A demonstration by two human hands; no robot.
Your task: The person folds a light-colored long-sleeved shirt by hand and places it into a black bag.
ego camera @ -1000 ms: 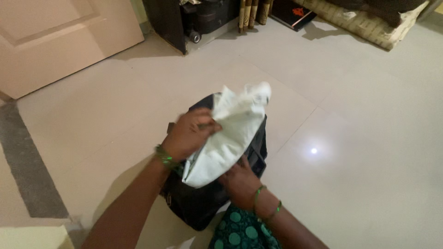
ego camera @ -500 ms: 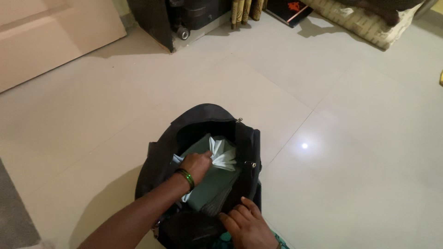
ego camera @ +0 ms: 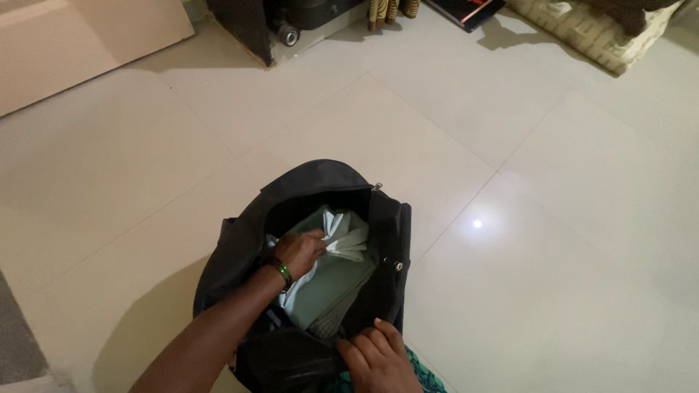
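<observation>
I see a pale tiled floor (ego camera: 553,218) with an open black bag (ego camera: 313,189) standing on it, and inside the bag lies a folded pale green cloth (ego camera: 331,280) filling most of the opening. My left hand (ego camera: 298,251) is down inside the bag, fingers curled and bunching the cloth's top edge. My right hand (ego camera: 375,356) grips the bag's near rim with fingers pressed together.
</observation>
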